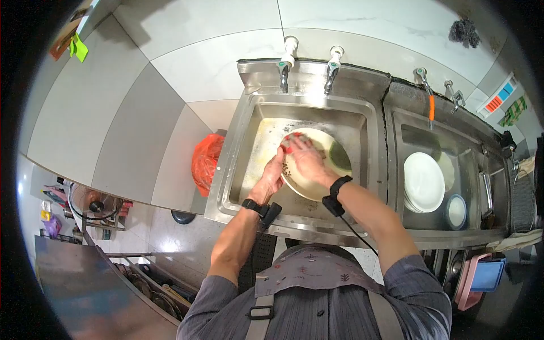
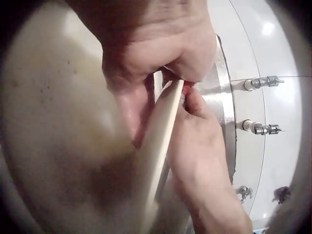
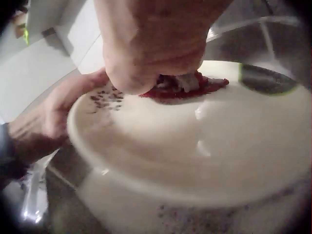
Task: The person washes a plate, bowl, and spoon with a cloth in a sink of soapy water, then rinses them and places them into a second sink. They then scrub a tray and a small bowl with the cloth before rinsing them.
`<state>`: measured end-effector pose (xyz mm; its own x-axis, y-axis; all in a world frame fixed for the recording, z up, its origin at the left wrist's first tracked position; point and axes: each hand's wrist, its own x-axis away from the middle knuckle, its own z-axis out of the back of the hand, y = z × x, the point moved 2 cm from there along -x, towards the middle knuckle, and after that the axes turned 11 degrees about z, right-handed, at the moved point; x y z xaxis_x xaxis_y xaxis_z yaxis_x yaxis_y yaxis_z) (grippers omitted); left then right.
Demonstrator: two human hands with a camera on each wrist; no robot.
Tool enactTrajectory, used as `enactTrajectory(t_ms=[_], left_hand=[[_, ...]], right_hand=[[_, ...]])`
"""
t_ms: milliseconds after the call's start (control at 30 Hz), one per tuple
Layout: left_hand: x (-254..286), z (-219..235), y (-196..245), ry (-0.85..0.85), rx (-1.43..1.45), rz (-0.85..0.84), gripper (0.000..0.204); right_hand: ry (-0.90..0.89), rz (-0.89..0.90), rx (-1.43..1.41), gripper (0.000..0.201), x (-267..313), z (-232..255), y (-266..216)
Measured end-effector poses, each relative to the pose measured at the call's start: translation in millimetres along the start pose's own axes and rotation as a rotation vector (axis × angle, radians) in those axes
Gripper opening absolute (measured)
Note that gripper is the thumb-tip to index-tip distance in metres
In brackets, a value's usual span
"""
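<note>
A large cream plate (image 1: 309, 190) with a dark green patch and a cluster of dark spots is held tilted over the left sink. My left hand (image 1: 273, 171) grips its left rim; in the left wrist view the thumb and fingers lie on either side of the edge. On the plate's inner face, my right hand (image 1: 309, 163) holds a red and grey scrubbing cloth (image 3: 209, 87) against the surface near the far rim. Its fingers are blurred in the head view and mostly hidden behind the hand in the right wrist view.
The steel left sink (image 1: 241, 164) surrounds the plate, with two taps (image 1: 284, 76) behind it. In the right sink sit stacked white plates (image 1: 425, 181) and a blue-rimmed bowl (image 1: 456, 211). An orange-hosed tap (image 1: 431, 107) hangs above. A red plastic bag (image 1: 207, 161) stands left.
</note>
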<state>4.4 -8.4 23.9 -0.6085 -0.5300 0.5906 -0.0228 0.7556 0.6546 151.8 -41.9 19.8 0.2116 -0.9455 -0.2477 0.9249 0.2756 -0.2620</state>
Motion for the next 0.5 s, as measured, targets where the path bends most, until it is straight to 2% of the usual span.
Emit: enactTrajectory(t_ms=[100,167,233,333,400,500], left_hand=[[-5.3,12.9,-7.3,-0.001,0.068,0.007,0.069],[-7.0,26.4,-8.1,0.014,0.118,-0.007,0.069],[-1.6,30.9,-9.8,-0.011,-0.002,0.007,0.073],[7.3,24.8,-9.7,0.027,0.006,0.002,0.071],[16.5,15.2,-5.9,0.011,-0.011,-0.016,0.067],[19.5,15.0,-8.7,0.029,0.004,-0.027,0.056]], right_hand=[[-0.032,-0.038,-0.287,0.059,7.0,3.6,-44.6],[-0.019,0.025,-0.311,0.057,14.2,-5.8,-51.7],[-0.014,0.084,-0.339,0.055,18.4,-4.5,-53.5],[-0.056,0.152,-0.303,0.052,15.3,-0.7,-36.8],[-0.123,0.104,-0.076,0.052,6.0,-4.9,-14.6],[-0.165,-0.062,0.075,0.058,7.0,20.5,14.2]])
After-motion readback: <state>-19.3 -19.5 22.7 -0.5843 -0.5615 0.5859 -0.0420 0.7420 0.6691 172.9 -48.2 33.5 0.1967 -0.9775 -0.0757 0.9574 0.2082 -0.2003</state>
